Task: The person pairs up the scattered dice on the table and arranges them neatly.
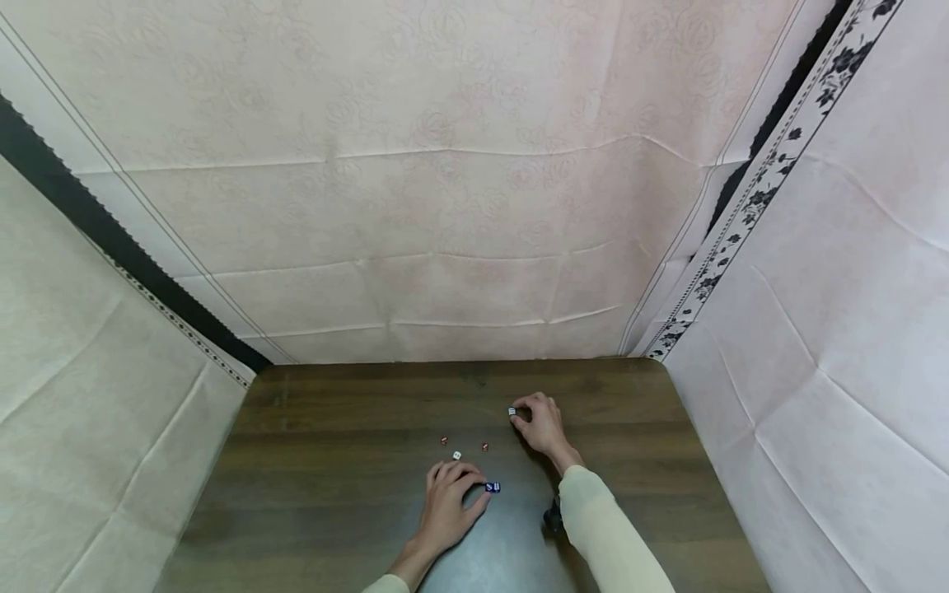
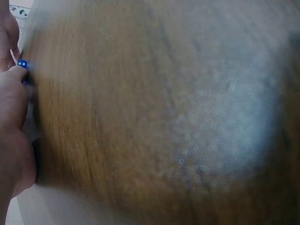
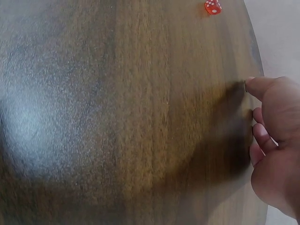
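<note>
Dice on tabletop [image 1: 334, 494] | left hand [image 1: 449, 499] pinches blue die [image 1: 493, 487] | right hand [image 1: 544, 424] curls on white die [image 1: 511, 411] | loose between: white die [image 1: 456, 455], two red dice [image 1: 483, 446] | gathering looks barely begun

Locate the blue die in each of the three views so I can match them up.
Head: blue die sits low at centre, at the left hand's thumb tip.
Left wrist: blue die at the far left edge, against the fingers.
Right wrist: not in view.
Shared landmark: the dark wooden table.
</note>
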Demonstrator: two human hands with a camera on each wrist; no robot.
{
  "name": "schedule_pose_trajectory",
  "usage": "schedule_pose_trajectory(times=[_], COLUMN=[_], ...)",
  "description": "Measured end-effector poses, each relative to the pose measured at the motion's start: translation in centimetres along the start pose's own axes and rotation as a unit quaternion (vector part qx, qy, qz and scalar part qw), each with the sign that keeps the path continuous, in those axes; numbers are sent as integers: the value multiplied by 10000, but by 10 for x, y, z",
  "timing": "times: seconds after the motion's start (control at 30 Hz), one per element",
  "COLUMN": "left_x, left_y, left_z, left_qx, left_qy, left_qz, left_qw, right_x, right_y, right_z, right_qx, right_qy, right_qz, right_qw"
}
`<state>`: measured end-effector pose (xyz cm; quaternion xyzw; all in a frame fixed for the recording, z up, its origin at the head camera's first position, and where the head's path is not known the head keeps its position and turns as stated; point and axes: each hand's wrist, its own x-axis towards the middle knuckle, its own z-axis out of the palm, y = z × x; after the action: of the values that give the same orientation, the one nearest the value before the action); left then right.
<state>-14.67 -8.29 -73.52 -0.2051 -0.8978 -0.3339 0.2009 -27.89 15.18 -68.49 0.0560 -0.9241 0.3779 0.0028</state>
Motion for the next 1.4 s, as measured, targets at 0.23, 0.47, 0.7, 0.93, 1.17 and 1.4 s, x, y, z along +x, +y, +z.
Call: schedule_pose_trajectory(times=[0.23, 0.47, 0.7, 0.93, 1.17, 1.4], left_x=[0, 1, 1, 0, 1, 0], left_y=[3, 4, 4, 3, 2, 0], left_z=[-2, -4, -3, -4, -4, -2], left_qx=[-70, -117, -86, -174, -213, -197], left_qy=[-102, -144, -80, -115, -163, -174], left_qz=[-125, -170, -122, -148, -192, -158], left_qw=[9998, 9997, 9999, 9997, 9995, 9995], right_x=[0, 0, 1, -5, -19, -36], right_y=[0, -1, 2, 1, 0, -2], right_z=[2, 4, 7, 4, -1, -6], right_qx=[-104, -96, -107, 114, 463, 447], right_qy=[-2, 68, 118, 189, 273, 409], right_qz=[137, 188, 245, 201, -9, -373], right_qw=[9999, 9998, 9996, 9996, 9986, 9975])
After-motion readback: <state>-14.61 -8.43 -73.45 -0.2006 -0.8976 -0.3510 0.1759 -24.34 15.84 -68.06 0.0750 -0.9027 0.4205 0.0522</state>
